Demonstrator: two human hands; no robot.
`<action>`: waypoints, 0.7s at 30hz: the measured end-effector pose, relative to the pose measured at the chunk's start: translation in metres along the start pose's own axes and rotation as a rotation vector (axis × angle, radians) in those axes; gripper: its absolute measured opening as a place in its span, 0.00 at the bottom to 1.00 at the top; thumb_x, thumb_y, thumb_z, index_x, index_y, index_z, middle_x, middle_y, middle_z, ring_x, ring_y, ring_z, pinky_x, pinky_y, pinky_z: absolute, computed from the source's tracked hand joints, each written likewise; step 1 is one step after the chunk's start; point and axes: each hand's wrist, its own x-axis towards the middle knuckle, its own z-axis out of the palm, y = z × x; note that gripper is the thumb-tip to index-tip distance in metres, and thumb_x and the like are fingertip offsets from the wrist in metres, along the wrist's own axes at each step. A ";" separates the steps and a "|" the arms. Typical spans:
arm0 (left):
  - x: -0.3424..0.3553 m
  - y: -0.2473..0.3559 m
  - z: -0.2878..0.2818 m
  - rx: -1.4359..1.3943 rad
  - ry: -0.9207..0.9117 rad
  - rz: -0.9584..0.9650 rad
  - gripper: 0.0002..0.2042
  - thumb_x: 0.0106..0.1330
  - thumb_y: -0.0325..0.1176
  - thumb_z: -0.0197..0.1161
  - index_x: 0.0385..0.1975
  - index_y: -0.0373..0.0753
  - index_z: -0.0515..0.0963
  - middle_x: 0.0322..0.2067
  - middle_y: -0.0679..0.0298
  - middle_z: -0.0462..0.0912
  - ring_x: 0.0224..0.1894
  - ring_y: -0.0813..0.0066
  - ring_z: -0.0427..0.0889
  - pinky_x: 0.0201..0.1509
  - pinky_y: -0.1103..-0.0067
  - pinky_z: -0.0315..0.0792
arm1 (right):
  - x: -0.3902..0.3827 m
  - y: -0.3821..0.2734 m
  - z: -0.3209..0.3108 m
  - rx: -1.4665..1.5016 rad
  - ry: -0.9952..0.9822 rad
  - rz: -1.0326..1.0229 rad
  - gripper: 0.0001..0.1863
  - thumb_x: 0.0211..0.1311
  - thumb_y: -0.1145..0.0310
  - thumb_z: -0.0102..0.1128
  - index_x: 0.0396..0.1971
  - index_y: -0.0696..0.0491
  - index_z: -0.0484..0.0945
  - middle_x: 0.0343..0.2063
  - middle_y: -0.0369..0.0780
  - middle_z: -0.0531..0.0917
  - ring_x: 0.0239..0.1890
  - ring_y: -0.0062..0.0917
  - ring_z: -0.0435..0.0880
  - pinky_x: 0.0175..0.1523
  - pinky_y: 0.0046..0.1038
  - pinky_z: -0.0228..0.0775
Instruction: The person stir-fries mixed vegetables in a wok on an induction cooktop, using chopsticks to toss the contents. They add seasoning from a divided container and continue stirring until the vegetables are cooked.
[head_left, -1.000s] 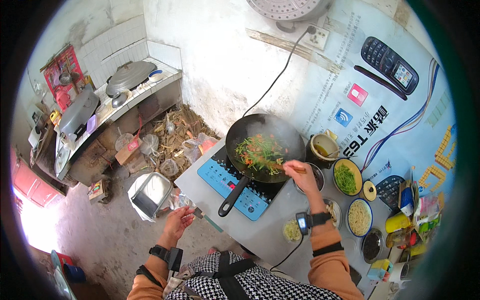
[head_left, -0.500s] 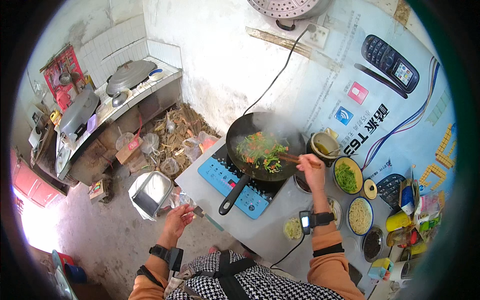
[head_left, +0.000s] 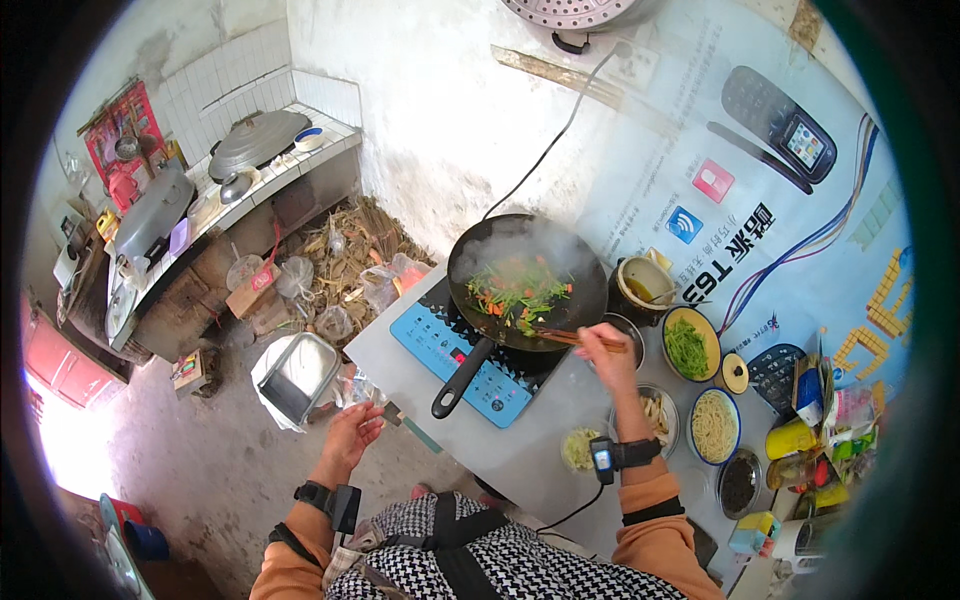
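Observation:
My right hand [head_left: 606,356] is closed round a pair of brown wooden chopsticks [head_left: 562,336]. Their tips reach down into a black wok [head_left: 585,300] at its near side. Green strips and orange bits of chopped vegetables [head_left: 512,290] lie in the wok, partly veiled by steam. Under the wok is a blue-edged induction cooker [head_left: 425,350]; the wok's black handle [head_left: 462,382] points toward me over its front. Off the table's left edge hangs my left hand [head_left: 355,432], fingers loosely apart with nothing in them, close to a flat blade-like thing [head_left: 405,420] at the table's edge.
Right of the wok stand a pot of dark yellow liquid [head_left: 645,285], a bowl of green shreds [head_left: 688,345] and a bowl of noodles [head_left: 713,428]. Packets and jars [head_left: 800,440] crowd the far right. A lined bin [head_left: 297,378] stands on the floor at left.
My right hand with the chopsticks has moved a little nearer and to the left, toward the wok's near rim. The vegetables have shifted and spread. My left hand hardly moved.

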 end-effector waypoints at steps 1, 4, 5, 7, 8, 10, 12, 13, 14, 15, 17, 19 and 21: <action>0.000 0.000 0.000 -0.004 -0.034 0.018 0.12 0.64 0.33 0.46 0.43 0.33 0.67 0.35 0.59 0.77 0.30 0.75 0.77 0.35 0.81 0.74 | -0.001 -0.001 0.000 0.049 0.020 -0.054 0.10 0.54 0.66 0.55 0.22 0.58 0.74 0.16 0.35 0.76 0.19 0.16 0.77 0.25 0.17 0.68; 0.002 0.002 -0.001 -0.010 -0.030 0.027 0.11 0.64 0.33 0.47 0.42 0.34 0.68 0.35 0.59 0.78 0.29 0.75 0.78 0.34 0.81 0.74 | -0.003 -0.001 -0.002 0.051 0.090 -0.050 0.10 0.54 0.66 0.55 0.23 0.59 0.75 0.17 0.35 0.77 0.20 0.17 0.77 0.25 0.17 0.68; 0.002 0.001 -0.002 -0.012 -0.027 0.032 0.11 0.64 0.33 0.47 0.42 0.34 0.68 0.35 0.59 0.78 0.29 0.75 0.78 0.34 0.81 0.74 | -0.003 -0.001 -0.003 0.041 0.182 -0.113 0.10 0.54 0.66 0.55 0.24 0.59 0.75 0.18 0.35 0.77 0.20 0.17 0.77 0.25 0.17 0.68; 0.002 -0.001 -0.003 -0.028 -0.025 0.027 0.11 0.64 0.33 0.47 0.42 0.34 0.68 0.35 0.59 0.78 0.29 0.75 0.78 0.34 0.81 0.74 | -0.001 0.001 -0.004 -0.010 0.037 -0.006 0.10 0.54 0.67 0.54 0.24 0.58 0.75 0.18 0.35 0.77 0.20 0.16 0.77 0.26 0.17 0.68; 0.001 -0.003 -0.003 -0.036 -0.026 0.022 0.12 0.64 0.33 0.47 0.42 0.34 0.68 0.35 0.59 0.78 0.29 0.75 0.78 0.34 0.81 0.74 | 0.001 0.001 -0.005 -0.051 0.053 0.068 0.09 0.54 0.67 0.54 0.25 0.58 0.75 0.18 0.35 0.77 0.20 0.16 0.76 0.26 0.17 0.68; 0.001 -0.004 -0.003 -0.033 -0.035 0.017 0.12 0.63 0.33 0.47 0.42 0.34 0.68 0.35 0.59 0.77 0.30 0.75 0.77 0.34 0.81 0.74 | 0.004 0.004 0.002 0.032 -0.050 -0.026 0.08 0.54 0.68 0.54 0.26 0.58 0.75 0.18 0.35 0.77 0.21 0.14 0.75 0.28 0.16 0.68; 0.000 -0.003 -0.001 -0.014 -0.051 0.016 0.13 0.63 0.34 0.47 0.43 0.34 0.68 0.35 0.59 0.77 0.31 0.75 0.77 0.35 0.81 0.74 | 0.009 0.007 0.014 0.027 -0.028 -0.084 0.07 0.53 0.68 0.55 0.27 0.58 0.76 0.18 0.35 0.77 0.22 0.14 0.75 0.29 0.16 0.68; 0.000 -0.002 0.000 -0.002 -0.052 0.029 0.12 0.63 0.34 0.47 0.42 0.34 0.68 0.35 0.59 0.77 0.30 0.75 0.77 0.35 0.82 0.74 | 0.010 0.008 0.016 0.120 0.030 -0.179 0.07 0.53 0.69 0.56 0.27 0.57 0.76 0.19 0.34 0.77 0.22 0.14 0.75 0.29 0.16 0.68; -0.001 -0.002 0.000 0.005 -0.050 0.043 0.12 0.63 0.34 0.47 0.42 0.34 0.68 0.35 0.59 0.77 0.30 0.75 0.77 0.35 0.82 0.74 | 0.012 0.010 0.020 0.087 0.013 -0.121 0.07 0.53 0.69 0.55 0.28 0.57 0.76 0.20 0.34 0.77 0.23 0.14 0.76 0.29 0.16 0.68; -0.002 -0.002 0.000 0.010 -0.056 0.066 0.12 0.63 0.34 0.47 0.42 0.34 0.68 0.34 0.60 0.77 0.30 0.75 0.77 0.35 0.82 0.74 | 0.012 0.012 0.024 0.071 -0.052 -0.103 0.07 0.53 0.69 0.55 0.28 0.57 0.76 0.21 0.34 0.78 0.23 0.14 0.76 0.29 0.16 0.68; -0.003 -0.002 -0.001 0.006 -0.024 0.030 0.12 0.63 0.34 0.47 0.41 0.34 0.69 0.34 0.59 0.77 0.30 0.75 0.77 0.35 0.82 0.74 | 0.016 0.017 0.029 0.066 -0.156 -0.060 0.06 0.52 0.71 0.56 0.27 0.58 0.76 0.22 0.34 0.77 0.24 0.14 0.75 0.30 0.16 0.67; -0.005 -0.003 -0.003 0.001 -0.007 0.020 0.11 0.63 0.33 0.47 0.41 0.34 0.69 0.35 0.59 0.77 0.30 0.75 0.77 0.34 0.82 0.74 | 0.026 0.023 0.031 -0.060 -0.120 -0.261 0.05 0.51 0.72 0.56 0.27 0.57 0.76 0.21 0.33 0.77 0.23 0.14 0.74 0.30 0.16 0.66; -0.007 -0.002 -0.006 0.004 0.002 0.016 0.11 0.64 0.33 0.47 0.41 0.34 0.69 0.35 0.59 0.77 0.30 0.75 0.77 0.34 0.82 0.74 | 0.042 0.028 0.032 -0.092 -0.055 -0.391 0.05 0.49 0.74 0.58 0.26 0.60 0.75 0.23 0.37 0.77 0.27 0.17 0.74 0.33 0.18 0.65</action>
